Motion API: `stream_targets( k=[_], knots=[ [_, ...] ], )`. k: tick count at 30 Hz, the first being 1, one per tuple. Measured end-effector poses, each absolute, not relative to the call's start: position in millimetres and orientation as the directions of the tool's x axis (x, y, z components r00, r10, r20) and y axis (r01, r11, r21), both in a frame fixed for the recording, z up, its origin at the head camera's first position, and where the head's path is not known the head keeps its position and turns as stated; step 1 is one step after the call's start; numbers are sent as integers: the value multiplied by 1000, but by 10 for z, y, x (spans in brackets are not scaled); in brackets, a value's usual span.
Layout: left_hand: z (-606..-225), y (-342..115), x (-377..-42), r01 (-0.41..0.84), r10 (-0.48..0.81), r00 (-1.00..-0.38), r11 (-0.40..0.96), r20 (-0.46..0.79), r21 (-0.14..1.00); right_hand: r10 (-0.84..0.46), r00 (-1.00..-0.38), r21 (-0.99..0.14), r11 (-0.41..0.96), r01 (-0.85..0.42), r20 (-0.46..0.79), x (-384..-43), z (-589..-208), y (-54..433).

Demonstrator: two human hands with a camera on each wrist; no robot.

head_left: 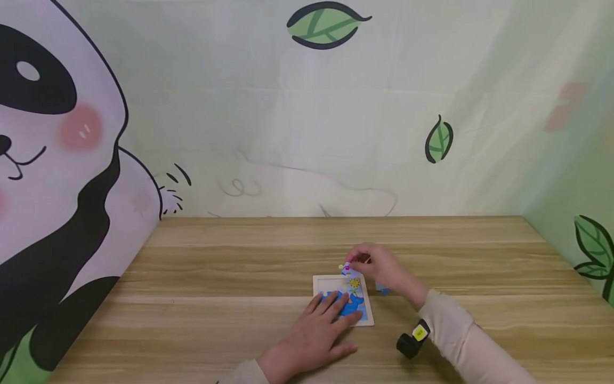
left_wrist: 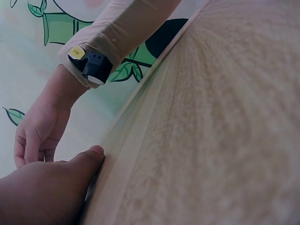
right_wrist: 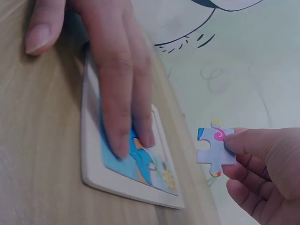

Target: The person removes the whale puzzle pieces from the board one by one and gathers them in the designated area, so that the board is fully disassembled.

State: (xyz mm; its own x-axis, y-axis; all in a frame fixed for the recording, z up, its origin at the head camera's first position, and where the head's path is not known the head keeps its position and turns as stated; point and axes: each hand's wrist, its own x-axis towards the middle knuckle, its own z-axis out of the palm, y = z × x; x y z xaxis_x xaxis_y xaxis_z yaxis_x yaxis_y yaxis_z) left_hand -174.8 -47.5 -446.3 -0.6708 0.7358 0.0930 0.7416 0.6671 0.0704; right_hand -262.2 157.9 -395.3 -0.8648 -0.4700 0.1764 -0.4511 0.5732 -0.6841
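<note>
A small framed jigsaw puzzle (head_left: 371, 316) lies on the table, its pale frame partly filled with blue pieces and a yellow sun-like shape. My left hand (head_left: 317, 332) rests on it with straight, spread fingers, covering part of the picture. Between thumb and fingers my right hand (head_left: 381, 265) pinches a jigsaw piece (right_wrist: 215, 149), pale lilac with a pink swirl, raised above the frame's far right corner. Another blue puzzle piece (head_left: 384, 289) lies right of the frame, partly hidden beneath the right forearm. In the left wrist view the puzzle is hidden behind the left hand (left_wrist: 44, 190).
A wooden table (head_left: 216, 266) runs back to a printed backdrop (head_left: 336, 122) with leaves and a panda (head_left: 91, 176) at the left. A black device with a yellow label (head_left: 413, 340) sits on the right wrist.
</note>
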Motion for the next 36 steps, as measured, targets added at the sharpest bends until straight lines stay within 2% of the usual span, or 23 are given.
stream_targets(
  k=[13,20,36],
  knots=[
    [-4475,-485,-1751,738,731,-674,671,111,64,-479,-852,-659,574,-487,212,-2615,-3796,1762],
    [-4458,-488,-1745,734,727,-679,674,100,85,-486,-852,-639,597,-486,194,-2614,-3744,1862],
    [-4427,-477,-1734,735,730,-678,676,84,53,-542,-833,-648,596,-475,113,-2609,-3761,2121]
  ],
)
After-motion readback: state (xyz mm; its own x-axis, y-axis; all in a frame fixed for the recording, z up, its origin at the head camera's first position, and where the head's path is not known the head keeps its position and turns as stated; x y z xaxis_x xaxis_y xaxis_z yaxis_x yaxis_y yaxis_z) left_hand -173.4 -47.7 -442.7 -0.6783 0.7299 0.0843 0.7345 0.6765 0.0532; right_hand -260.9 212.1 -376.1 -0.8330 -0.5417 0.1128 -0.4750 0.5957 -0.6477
